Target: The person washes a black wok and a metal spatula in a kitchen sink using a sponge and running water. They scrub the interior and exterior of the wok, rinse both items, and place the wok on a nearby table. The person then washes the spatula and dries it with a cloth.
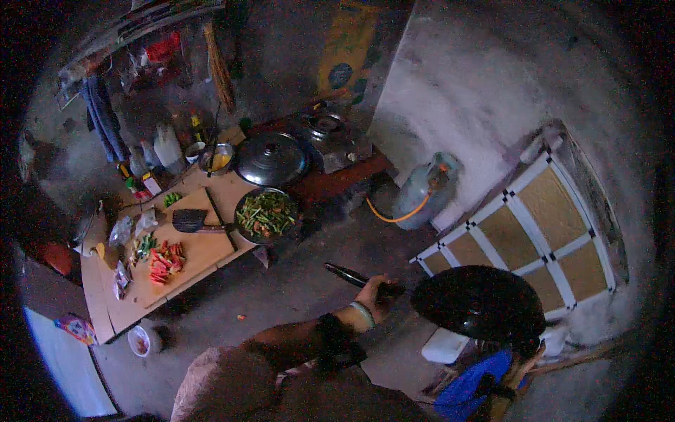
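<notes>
My left hand (375, 296), with a pale bracelet at the wrist, is closed around the long dark handle (345, 275) of a black wok (477, 303). The wok is held away from the table on my right, and its dark round surface fills that area. At its lower right edge, a skin-toned shape (522, 366) may be part of my right hand, but dimness and the wok hide its grip. A blue item (472, 387) and a white container (444, 345) show below the wok.
On the wooden table (211, 269) are cut red peppers (166, 264), a cleaver (190, 220) and a pan of green vegetables (266, 213). Behind stand a lidded pot (271, 158) and gas stove (337, 153). A gas cylinder (427, 192) with an orange hose stands near the wall.
</notes>
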Available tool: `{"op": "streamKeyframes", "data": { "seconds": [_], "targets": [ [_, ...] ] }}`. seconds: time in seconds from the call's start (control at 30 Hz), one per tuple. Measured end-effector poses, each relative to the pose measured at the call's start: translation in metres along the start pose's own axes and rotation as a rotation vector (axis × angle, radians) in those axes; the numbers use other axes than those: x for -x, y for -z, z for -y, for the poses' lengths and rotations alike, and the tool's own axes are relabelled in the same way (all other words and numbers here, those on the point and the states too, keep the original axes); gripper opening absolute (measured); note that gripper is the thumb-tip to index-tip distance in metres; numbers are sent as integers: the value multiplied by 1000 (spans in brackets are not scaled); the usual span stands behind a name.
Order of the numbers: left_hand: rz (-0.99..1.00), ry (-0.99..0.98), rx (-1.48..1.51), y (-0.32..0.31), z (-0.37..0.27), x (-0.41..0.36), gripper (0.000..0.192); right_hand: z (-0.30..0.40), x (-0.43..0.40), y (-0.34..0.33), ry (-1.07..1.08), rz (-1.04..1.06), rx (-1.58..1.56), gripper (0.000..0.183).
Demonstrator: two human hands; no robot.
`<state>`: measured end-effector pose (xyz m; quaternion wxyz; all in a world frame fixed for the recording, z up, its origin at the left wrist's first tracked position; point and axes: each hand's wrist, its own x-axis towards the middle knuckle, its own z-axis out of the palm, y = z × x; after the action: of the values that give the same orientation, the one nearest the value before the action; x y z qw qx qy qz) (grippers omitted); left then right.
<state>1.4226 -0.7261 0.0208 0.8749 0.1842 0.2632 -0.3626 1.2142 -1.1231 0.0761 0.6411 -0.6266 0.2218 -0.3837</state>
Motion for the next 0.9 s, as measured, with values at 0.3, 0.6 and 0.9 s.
{"op": "streamKeyframes", "data": {
  "seconds": [0.3,0.6,0.9],
  "targets": [
    [170,-60,52,-18,-99,-184,20,-67,-242,-141,-353,322,-100,48],
    [121,-341,70,-33,-273,-230,27,-176,-433,-372,-602,711,-220,32],
    [254,-500,390,-97,-401,-210,25,-233,-497,-752,-609,1026,-106,52]
  ]
}}
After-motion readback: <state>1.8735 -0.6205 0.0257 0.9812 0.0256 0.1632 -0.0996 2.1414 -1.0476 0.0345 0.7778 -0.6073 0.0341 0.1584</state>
